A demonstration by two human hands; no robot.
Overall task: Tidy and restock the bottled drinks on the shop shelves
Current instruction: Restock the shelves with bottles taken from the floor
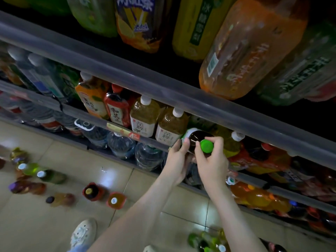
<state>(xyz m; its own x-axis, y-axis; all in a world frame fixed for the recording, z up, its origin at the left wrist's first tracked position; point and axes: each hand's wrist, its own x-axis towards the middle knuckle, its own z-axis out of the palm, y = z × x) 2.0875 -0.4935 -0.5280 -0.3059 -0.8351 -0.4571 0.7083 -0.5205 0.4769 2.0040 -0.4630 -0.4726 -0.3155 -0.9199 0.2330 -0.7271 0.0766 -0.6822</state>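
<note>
The right hand [212, 160] pinches the bottle [197, 137] at its neck, the left hand [179, 159] curled round its belly (full, I'd guess: heavy, slick).

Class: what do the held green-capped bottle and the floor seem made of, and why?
Green-capped bottle: probably glossy clear plastic; dark drink shows through. Floor: likely glazed tile; grout lines, light reflections.
</note>
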